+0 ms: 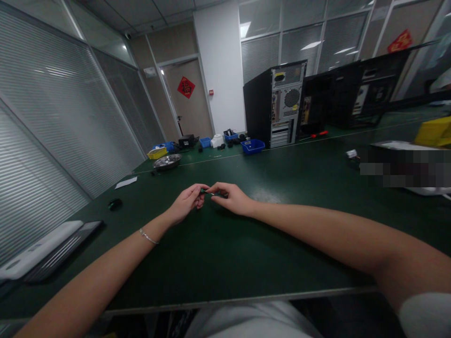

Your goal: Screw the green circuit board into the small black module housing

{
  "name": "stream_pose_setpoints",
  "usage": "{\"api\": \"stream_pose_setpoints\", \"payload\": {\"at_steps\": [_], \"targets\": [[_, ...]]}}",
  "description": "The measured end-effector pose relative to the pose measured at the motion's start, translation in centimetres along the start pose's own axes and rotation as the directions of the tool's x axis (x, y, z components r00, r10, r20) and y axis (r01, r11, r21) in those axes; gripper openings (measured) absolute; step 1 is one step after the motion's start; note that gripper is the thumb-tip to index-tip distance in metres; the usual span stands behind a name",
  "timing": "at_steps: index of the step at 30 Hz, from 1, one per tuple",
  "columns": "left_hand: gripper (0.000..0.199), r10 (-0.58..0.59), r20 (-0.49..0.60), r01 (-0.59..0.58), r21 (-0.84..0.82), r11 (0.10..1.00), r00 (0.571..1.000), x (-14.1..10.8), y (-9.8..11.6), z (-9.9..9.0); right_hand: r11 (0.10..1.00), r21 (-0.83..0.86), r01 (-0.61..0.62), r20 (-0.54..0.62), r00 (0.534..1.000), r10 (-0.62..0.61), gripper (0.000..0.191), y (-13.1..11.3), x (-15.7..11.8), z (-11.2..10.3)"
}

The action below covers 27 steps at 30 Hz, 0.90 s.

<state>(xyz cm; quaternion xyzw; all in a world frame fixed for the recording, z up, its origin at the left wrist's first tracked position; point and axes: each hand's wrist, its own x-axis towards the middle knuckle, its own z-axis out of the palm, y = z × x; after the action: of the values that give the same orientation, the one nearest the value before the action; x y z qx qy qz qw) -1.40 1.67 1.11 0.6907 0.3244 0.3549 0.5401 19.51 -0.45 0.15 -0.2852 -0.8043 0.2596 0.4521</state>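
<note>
Over the middle of the green tabletop (pixel 232 253), my left hand (pixel 188 199) pinches a small dark green piece (pixel 202 191) between thumb and fingers. My right hand (pixel 230 197) meets it from the right, its curled fingers nearly touching those of the left. A thin light-coloured tip shows between the two hands, and something dark lies under the right fingers. Both are too small and too covered to name. A silvery bracelet (pixel 148 237) circles the left wrist.
A round metal bowl (pixel 167 162) stands ahead on the left. Behind my hands are a blue bin (pixel 252 146) and black computer towers (pixel 259 108). Trays (pixel 63 256) lie at the left edge, near a small dark object (pixel 114 203). A red-handled tool (pixel 319 134) lies by the towers.
</note>
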Motion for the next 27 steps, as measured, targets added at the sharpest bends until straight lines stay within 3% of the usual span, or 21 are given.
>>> {"api": "stream_pose_setpoints", "payload": {"at_steps": [4,8,10,12,15,23,27], "targets": [[0.037,0.055,-0.023,-0.046,0.279,0.959,0.998,0.0,-0.2,-0.4,0.999,-0.037,-0.010,-0.063,0.998,0.008,0.025,0.2,0.0,-0.1],[0.033,0.182,0.172,-0.250,0.665,0.704,0.968,-0.6,0.2,0.4,0.997,-0.066,-0.029,-0.125,0.992,0.020,0.026,0.5,0.0,-0.3],[0.031,0.200,0.287,-0.350,0.741,0.573,0.937,-1.0,0.6,1.0,0.997,-0.064,-0.048,-0.138,0.990,0.039,0.026,0.7,0.1,-0.4],[0.031,0.183,0.342,-0.386,0.768,0.510,0.922,-1.3,1.0,1.5,0.996,-0.056,-0.065,-0.138,0.989,0.056,0.026,0.7,0.1,-0.4],[0.032,0.168,0.352,-0.386,0.762,0.520,0.921,-1.4,1.3,1.6,0.996,-0.054,-0.064,-0.123,0.991,0.057,0.026,0.7,0.0,-0.4],[0.029,0.234,0.270,-0.355,0.627,0.694,0.934,-1.2,1.1,1.0,0.996,-0.072,-0.055,-0.119,0.992,0.046,0.026,0.4,0.0,-0.5],[0.031,0.285,0.191,-0.340,0.634,0.695,0.939,-1.2,1.1,0.9,0.997,-0.074,-0.026,-0.116,0.993,0.017,0.023,0.3,0.1,-0.5]]}}
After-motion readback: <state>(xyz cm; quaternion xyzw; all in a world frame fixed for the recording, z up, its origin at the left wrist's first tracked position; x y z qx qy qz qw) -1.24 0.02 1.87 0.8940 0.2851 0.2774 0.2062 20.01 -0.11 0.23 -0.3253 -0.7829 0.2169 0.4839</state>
